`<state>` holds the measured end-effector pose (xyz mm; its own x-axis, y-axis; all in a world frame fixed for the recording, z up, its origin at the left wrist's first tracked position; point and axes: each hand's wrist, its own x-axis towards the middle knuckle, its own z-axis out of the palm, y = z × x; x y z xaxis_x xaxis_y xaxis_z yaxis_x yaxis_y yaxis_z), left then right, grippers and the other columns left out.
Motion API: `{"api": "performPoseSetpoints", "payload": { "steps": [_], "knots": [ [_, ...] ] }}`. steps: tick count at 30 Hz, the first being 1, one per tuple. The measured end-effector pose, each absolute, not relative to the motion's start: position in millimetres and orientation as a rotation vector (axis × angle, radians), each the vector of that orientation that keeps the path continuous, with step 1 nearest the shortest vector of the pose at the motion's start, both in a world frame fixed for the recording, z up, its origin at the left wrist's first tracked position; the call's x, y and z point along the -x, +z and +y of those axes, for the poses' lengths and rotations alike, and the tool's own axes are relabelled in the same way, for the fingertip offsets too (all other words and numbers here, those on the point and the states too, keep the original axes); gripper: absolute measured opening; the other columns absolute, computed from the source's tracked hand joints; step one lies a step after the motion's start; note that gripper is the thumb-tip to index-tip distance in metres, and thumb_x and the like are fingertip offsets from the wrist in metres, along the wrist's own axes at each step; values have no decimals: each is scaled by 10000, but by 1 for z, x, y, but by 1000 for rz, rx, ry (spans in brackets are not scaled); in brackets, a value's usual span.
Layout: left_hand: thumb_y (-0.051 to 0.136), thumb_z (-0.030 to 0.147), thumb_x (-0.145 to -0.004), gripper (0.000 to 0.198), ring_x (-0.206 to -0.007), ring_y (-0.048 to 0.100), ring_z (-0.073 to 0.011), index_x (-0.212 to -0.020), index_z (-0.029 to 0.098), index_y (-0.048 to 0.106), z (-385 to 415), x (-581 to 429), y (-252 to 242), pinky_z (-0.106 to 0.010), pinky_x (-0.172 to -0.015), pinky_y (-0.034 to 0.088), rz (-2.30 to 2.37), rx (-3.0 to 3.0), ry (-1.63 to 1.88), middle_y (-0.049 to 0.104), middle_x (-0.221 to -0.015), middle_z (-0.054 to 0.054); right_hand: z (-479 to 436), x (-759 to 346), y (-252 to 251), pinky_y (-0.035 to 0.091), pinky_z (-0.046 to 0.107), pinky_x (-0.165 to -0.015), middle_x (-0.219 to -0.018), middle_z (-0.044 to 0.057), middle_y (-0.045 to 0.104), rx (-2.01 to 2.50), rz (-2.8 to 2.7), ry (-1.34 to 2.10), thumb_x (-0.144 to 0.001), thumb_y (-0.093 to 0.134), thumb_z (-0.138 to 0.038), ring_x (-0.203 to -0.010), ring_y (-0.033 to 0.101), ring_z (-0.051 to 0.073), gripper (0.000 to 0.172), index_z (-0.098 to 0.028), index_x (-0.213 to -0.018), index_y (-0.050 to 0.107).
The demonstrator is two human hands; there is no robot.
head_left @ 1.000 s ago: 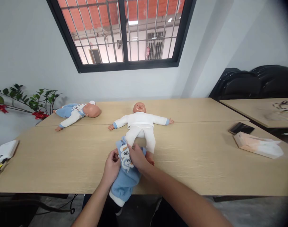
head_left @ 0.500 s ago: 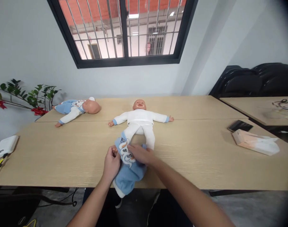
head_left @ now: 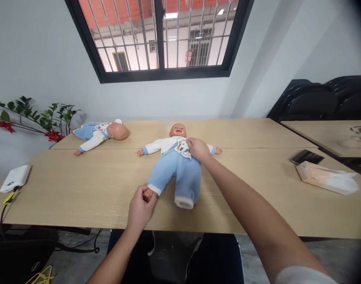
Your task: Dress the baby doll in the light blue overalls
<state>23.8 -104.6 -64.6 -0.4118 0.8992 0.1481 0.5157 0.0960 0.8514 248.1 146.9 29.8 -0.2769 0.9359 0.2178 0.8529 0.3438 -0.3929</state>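
Note:
A baby doll point(head_left: 178, 130) lies face up on the table with its arms spread. It has a white top with blue cuffs, and blue overalls point(head_left: 165, 167) with a cartoon face on the bib cover its front. My left hand point(head_left: 140, 207) is closed around the doll's foot, which pokes out of one white-hemmed leg. The other trouser leg hangs loose over the table, and no foot shows at its hem. Up at the chest, my right hand point(head_left: 198, 149) pinches the top edge of the bib.
A second doll point(head_left: 117, 131) in similar clothes lies at the back left, near a leafy plant point(head_left: 48, 118). At far left is a white box point(head_left: 15, 178) with a cable. On the right are a phone point(head_left: 307, 156) and a tissue pack point(head_left: 325, 177). Black chairs point(head_left: 313, 98) stand behind.
My right hand has drawn the overalls from the doll's lower legs up to its chest. My left hand stays by the doll's foot, which now shows through the trouser leg.

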Motion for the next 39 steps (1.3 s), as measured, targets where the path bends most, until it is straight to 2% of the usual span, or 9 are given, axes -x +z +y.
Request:
{"api": "performPoseSetpoints", "payload": {
  "steps": [12,19,22,25,30,33,35,37,39],
  "knots": [
    [603,533,-882,301,-743,658,-245,-892,270,456,-124,-36,-48,-307,-659,394,2118,-1508,828,674,-792,-5,41,-260,-20,389,513,-1138,-1345,179,600,1253,-1892,332,-971,498,-398,-1288,524,325,428,-156,-1315,579],
    [534,601,-921,348,-756,646,-244,-871,264,463,-140,-42,-42,-305,-656,359,2056,-1575,593,684,-817,-15,74,-291,-50,547,441,-934,-1137,111,749,1229,-1427,1289,-849,681,-500,-1017,681,271,469,-176,-1188,689],
    [389,637,-980,452,-764,656,-252,-813,248,546,-135,-26,-28,-317,-666,362,1937,-1640,431,707,-803,-42,77,-293,-55,552,437,-897,-1021,87,758,1184,-1430,1296,-808,731,-561,-939,677,261,470,-184,-1090,722],
    [223,668,-1009,650,-784,665,-278,-725,237,618,-108,-13,2,-340,-678,379,1902,-1680,356,720,-776,-86,76,-293,-54,517,457,-983,-1108,97,730,1110,-1433,1071,-782,752,-586,-1046,653,274,450,-202,-1014,713],
    [339,611,-1004,518,-754,636,-245,-829,228,639,2,-46,47,-342,-690,426,1888,-2016,714,712,-800,-66,77,-282,-51,380,466,-1177,-1485,113,559,857,-1341,996,-789,772,-561,-1389,502,293,368,-219,-842,649],
    [500,487,-958,384,-1086,657,-245,-1155,195,654,76,-85,51,-338,-922,474,1508,-2239,832,727,-1196,-106,79,-280,-54,435,466,-1144,-1525,95,538,792,-1109,1158,-761,811,-509,-1320,582,270,371,-237,-934,626],
    [567,548,-914,563,-1263,598,-262,-1343,185,587,113,-104,47,-332,-1019,449,1285,-2321,659,632,-1420,-129,81,-285,-56,461,453,-1128,-1465,92,593,755,-1035,1193,-710,854,-459,-1262,625,252,433,-251,-1013,624],
    [598,663,-860,671,-1211,627,-270,-1343,198,606,133,-115,41,-318,-973,463,1175,-2334,396,663,-1379,-115,83,-293,-56,471,446,-1122,-1334,90,678,749,-1024,1173,-706,854,-443,-1234,640,242,445,-256,-1042,630],
    [584,780,-805,683,-994,678,-256,-1148,202,707,140,-116,40,-301,-821,470,1172,-2310,168,756,-1112,-78,84,-301,-55,483,439,-1110,-1223,83,721,769,-1049,1133,-731,834,-436,-1219,643,238,404,-256,-1036,640]
  ]
}}
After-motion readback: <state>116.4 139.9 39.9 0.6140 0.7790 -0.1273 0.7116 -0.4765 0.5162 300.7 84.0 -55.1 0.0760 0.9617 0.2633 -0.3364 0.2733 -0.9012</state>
